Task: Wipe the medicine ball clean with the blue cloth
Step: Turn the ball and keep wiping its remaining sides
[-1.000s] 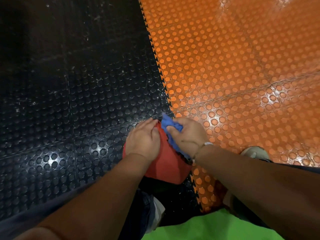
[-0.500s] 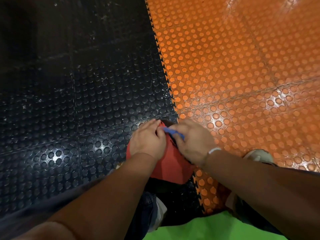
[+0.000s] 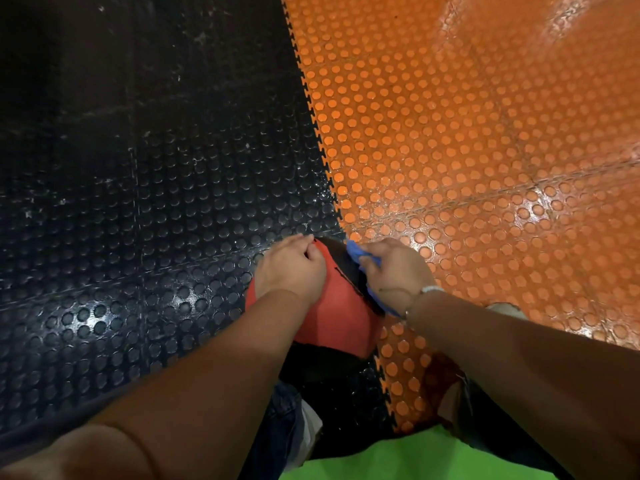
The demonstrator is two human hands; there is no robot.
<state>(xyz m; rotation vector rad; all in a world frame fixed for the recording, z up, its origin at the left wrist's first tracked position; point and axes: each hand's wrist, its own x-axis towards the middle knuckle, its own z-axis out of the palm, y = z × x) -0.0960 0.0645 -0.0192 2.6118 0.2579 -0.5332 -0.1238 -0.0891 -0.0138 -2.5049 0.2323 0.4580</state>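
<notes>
A red medicine ball (image 3: pixel 341 313) with a black panel sits on the floor at the seam between the black and orange mats. My left hand (image 3: pixel 289 268) lies on its upper left side, fingers curved over the far edge, holding it steady. My right hand (image 3: pixel 394 271) grips the blue cloth (image 3: pixel 355 249) and presses it against the ball's upper right side. Most of the cloth is hidden under that hand; a bit shows by the fingertips and another below the wrist.
Black studded floor mat (image 3: pixel 156 202) fills the left, orange studded mat (image 3: pixel 485 150) the right, joined by a toothed seam. A light shoe (image 3: pixel 505 309) peeks out past my right forearm. My jeans (image 3: pixel 287 420) and green shirt (image 3: pixel 415 459) are at the bottom.
My right hand has slid the cloth from the ball's top toward its right side, uncovering the black panel. The left hand has stayed on the ball.
</notes>
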